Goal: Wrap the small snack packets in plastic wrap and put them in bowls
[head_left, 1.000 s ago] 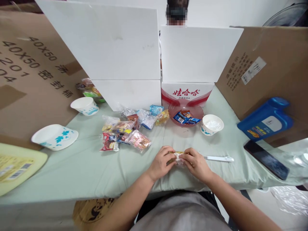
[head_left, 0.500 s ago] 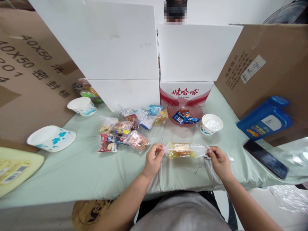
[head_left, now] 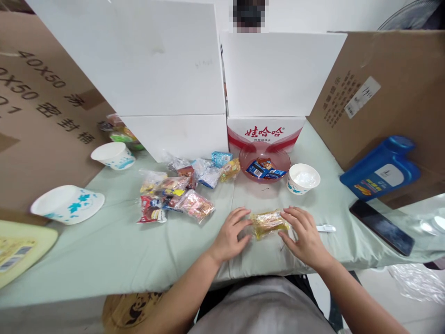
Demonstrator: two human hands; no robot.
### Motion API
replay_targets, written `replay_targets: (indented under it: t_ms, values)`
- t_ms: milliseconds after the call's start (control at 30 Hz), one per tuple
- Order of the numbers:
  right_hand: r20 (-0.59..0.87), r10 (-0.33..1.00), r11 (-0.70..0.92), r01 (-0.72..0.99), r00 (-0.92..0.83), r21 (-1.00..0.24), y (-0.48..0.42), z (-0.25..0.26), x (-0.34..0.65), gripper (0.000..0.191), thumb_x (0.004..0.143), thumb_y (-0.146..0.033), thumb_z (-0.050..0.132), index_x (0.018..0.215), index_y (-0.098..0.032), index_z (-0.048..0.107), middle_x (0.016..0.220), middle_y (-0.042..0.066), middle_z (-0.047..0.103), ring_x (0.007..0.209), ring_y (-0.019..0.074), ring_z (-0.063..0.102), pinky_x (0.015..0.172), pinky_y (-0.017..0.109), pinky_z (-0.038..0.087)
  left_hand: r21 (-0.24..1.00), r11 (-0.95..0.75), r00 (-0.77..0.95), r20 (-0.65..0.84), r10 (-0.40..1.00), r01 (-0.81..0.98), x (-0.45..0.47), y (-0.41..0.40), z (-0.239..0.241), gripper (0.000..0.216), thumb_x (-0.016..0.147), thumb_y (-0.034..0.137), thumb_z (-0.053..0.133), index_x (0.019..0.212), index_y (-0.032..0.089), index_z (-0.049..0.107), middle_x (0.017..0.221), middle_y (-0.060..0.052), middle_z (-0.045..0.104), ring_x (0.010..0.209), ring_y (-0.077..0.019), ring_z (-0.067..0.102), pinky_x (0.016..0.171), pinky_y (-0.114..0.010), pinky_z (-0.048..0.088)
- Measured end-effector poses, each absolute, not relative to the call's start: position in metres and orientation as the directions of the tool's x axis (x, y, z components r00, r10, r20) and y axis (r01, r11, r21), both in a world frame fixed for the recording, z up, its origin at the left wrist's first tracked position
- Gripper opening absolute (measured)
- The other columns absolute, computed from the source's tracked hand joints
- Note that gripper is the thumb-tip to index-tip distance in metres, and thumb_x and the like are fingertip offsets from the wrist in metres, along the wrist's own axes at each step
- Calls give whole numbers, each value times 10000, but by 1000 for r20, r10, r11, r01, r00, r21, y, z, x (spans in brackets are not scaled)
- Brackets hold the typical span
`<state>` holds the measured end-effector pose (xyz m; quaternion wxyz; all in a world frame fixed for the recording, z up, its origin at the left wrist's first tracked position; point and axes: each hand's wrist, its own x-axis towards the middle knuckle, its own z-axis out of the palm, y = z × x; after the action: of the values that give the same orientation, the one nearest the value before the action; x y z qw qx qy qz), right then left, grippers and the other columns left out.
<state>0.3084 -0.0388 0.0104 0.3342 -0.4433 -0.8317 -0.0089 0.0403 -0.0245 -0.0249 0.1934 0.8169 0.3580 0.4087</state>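
A yellow snack in a clear wrapper (head_left: 269,222) lies on the pale green tablecloth (head_left: 114,246) near the front edge. My left hand (head_left: 231,234) rests flat at its left end, fingers stretched out and touching the wrapper. My right hand (head_left: 303,235) lies flat at its right end, fingers also extended over the wrapper's edge. Neither hand grips it.
A heap of wrapped snacks (head_left: 177,188) lies left of centre. Behind are a pink bowl (head_left: 266,162) with snacks, a paper cup (head_left: 303,178), another cup (head_left: 111,155), a paper bowl (head_left: 66,204), a white pen-like tool (head_left: 326,228), a phone (head_left: 382,227), a blue jug (head_left: 380,169), white and cardboard screens.
Half a second ago both hands held the wrapper stretched out above the table by its ends. Now the snack lies on the cloth and both hands are flat beside it.
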Motion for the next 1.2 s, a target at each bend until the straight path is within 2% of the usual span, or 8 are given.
replay_targets:
  t_ms: [233, 400, 533, 633, 833, 933, 1067, 1200]
  values:
    - [555, 753, 565, 781, -354, -268, -20, 1, 309, 136, 944, -159, 478, 951, -210, 603, 790, 30, 673, 736, 190, 617, 818, 405, 466, 754, -421, 19, 477, 879, 504, 33, -18, -36, 110, 897, 173, 512, 873, 188, 619, 835, -26, 637, 765, -147, 619, 687, -266, 511]
    - [593, 722, 620, 714, -356, -325, -28, 17, 313, 153, 925, -127, 481, 999, -213, 584, 913, 69, 664, 901, 218, 602, 806, 389, 466, 773, -340, -219, 517, 828, 536, 27, -18, -35, 74, 894, 182, 512, 917, 183, 582, 766, 3, 604, 644, -120, 600, 624, -244, 505]
    - [488, 669, 733, 606, -561, -309, -45, 22, 310, 196, 911, -100, 488, 1047, -205, 582, 960, 67, 674, 918, 210, 594, 818, 388, 456, 443, -693, 43, 825, 563, 569, 30, -41, -13, 127, 865, 130, 523, 968, 199, 551, 824, -24, 624, 746, -144, 613, 675, -276, 519]
    - [483, 680, 719, 630, -551, -294, -44, 22, 314, 187, 916, -98, 481, 1029, -198, 589, 901, 55, 682, 833, 190, 598, 788, 372, 451, 262, -894, 404, 820, 405, 364, 43, -61, 3, 111, 865, 191, 522, 971, 197, 553, 770, -21, 644, 677, -140, 606, 636, -273, 518]
    - [707, 686, 420, 888, -174, -189, -7, 44, 329, 122, 911, -201, 539, 1004, -200, 618, 896, 82, 699, 829, 245, 619, 768, 406, 463, 271, -756, 581, 504, 638, 595, 70, -43, -1, 308, 914, 171, 451, 1193, 173, 581, 1213, -120, 656, 1211, -269, 559, 981, -441, 468]
    - [703, 677, 530, 806, -217, -263, -12, 55, 317, 169, 910, -180, 528, 1056, -220, 605, 944, 79, 692, 876, 233, 627, 783, 382, 490, 270, -677, 558, 404, 725, 684, 72, -23, -7, 396, 937, 185, 439, 1329, 170, 496, 1391, -126, 542, 1374, -295, 395, 1052, -495, 395]
    - [458, 742, 656, 670, -489, -347, -25, 43, 297, 198, 931, -150, 464, 1048, -217, 609, 923, 62, 694, 840, 197, 638, 729, 321, 516, 259, -660, 583, 318, 748, 705, 74, -10, -14, 456, 946, 173, 439, 1400, 205, 414, 1478, -103, 448, 1372, -272, 386, 1042, -466, 398]
    - [310, 880, 457, 822, -361, -340, -13, 15, 301, 273, 922, -125, 398, 1040, -181, 637, 998, 95, 697, 925, 232, 646, 803, 368, 526, 244, -623, 555, 295, 778, 743, 75, -3, -25, 396, 920, 125, 461, 1308, 180, 511, 1249, -109, 614, 1070, -240, 581, 875, -395, 485]
